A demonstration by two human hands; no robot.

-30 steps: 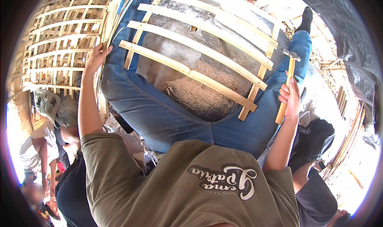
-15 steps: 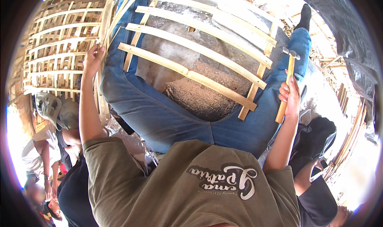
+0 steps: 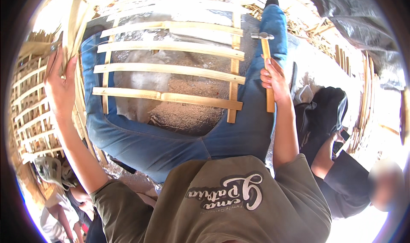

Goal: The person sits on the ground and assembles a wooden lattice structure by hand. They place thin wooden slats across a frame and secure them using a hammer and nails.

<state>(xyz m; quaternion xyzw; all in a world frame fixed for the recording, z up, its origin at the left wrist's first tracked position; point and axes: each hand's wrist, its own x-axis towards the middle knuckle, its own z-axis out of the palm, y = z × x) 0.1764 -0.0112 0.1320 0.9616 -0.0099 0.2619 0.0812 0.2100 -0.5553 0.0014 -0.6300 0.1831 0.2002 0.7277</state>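
Note:
My right hand (image 3: 275, 80) is closed around the wooden handle of a hammer (image 3: 268, 72), held upright over my right thigh with its metal head at the top. Across my spread legs lies a frame of pale bamboo slats (image 3: 171, 72), several crosspieces laid over two uprights. Off to the upper left my left hand (image 3: 60, 85) reaches past the frame to a bundle of long bamboo strips (image 3: 70, 25). A strip runs between its thumb and fingers, which look fairly straight.
A woven bamboo lattice (image 3: 32, 102) stands at the left. Dark plastic sheeting (image 3: 354, 21) hangs at the upper right. Other people sit close by on both sides, one at the right with a phone (image 3: 339, 145). Shiny sheeting (image 3: 188, 115) lies under the frame.
My left hand has moved further left and out along the bamboo strips. The view has turned, so the frame sits lower and more level. The hammer stays in my right hand.

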